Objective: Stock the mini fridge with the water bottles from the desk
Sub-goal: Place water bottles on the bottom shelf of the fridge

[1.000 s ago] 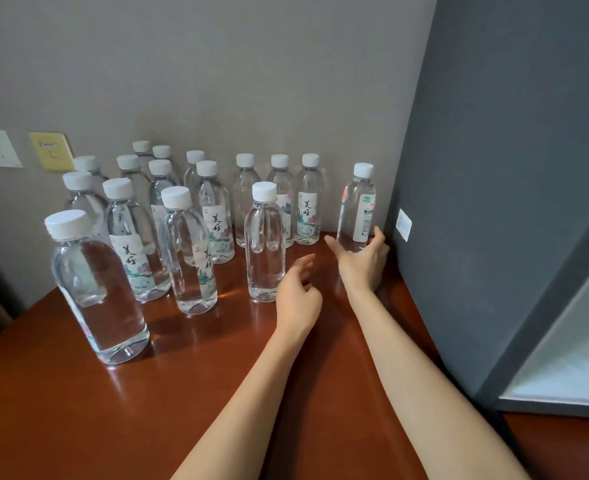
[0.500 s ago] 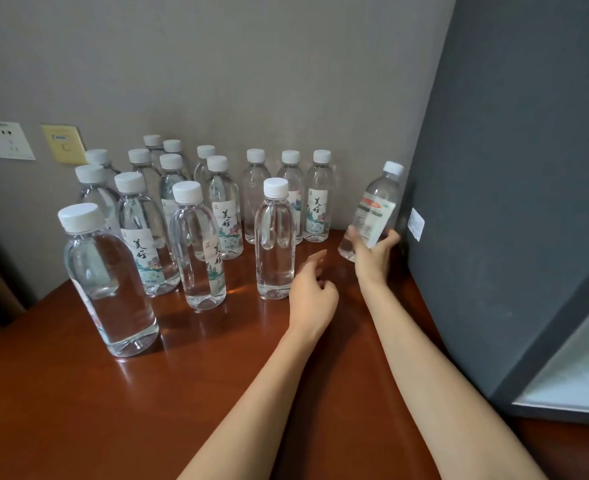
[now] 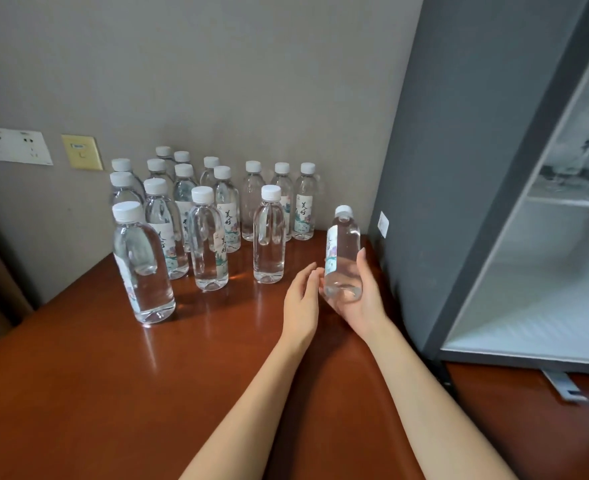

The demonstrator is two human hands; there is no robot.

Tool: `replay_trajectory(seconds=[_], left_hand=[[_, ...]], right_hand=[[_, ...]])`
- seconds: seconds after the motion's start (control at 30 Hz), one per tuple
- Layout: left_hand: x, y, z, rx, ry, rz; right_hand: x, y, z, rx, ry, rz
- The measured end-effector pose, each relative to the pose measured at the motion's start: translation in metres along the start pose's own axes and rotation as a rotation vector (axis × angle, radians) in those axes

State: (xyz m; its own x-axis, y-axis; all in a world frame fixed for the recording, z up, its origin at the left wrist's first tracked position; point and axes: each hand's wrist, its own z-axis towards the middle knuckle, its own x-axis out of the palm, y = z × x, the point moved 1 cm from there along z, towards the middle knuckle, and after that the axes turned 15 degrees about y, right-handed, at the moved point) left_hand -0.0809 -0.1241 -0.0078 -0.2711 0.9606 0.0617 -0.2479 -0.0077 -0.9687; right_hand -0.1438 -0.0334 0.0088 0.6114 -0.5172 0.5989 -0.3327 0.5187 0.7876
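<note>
One bottle (image 3: pixel 344 244) clamped in right hand (image 3: pixel 365 306) grip, left hand (image 3: pixel 301 301) loose, fridge (image 3: pixel 459 168) cropped

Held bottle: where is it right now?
Head view, right of centre: held bottle in the right hand above the desk, between left hand and mini fridge.

The desk (image 3: pixel 113 393) is reddish wood under a glossy lacquer that mirrors what stands on it. The water bottle (image 3: pixel 343 258) in my right hand (image 3: pixel 365 299) is clear, smooth plastic with a white plastic cap, like the standing bottles (image 3: pixel 268 237) toward the desk's back edge. The mini fridge (image 3: pixel 459 168) has a matt dark-grey side. The wall (image 3: pixel 216 64) is matt and faintly textured.
</note>
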Motion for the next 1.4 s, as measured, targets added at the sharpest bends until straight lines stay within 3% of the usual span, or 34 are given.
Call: replay_trajectory(seconds=[0.23,0.5,0.7,1.4], left_hand=[[0.01,-0.022,-0.055,0.095,0.116,-0.043],[0.005,-0.036,-0.099,0.091,0.272,-0.013],[0.004,-0.039,-0.118,0.061,0.275,-0.054],[0.007,-0.047,-0.15,0.116,0.272,-0.084]], right_hand=[[0.023,-0.006,-0.054,0.115,0.127,-0.074],[0.032,-0.004,-0.1,0.108,0.116,-0.313],[0.032,-0.005,-0.119,0.051,0.14,-0.249],[0.035,-0.002,-0.152,0.104,0.215,-0.379]])
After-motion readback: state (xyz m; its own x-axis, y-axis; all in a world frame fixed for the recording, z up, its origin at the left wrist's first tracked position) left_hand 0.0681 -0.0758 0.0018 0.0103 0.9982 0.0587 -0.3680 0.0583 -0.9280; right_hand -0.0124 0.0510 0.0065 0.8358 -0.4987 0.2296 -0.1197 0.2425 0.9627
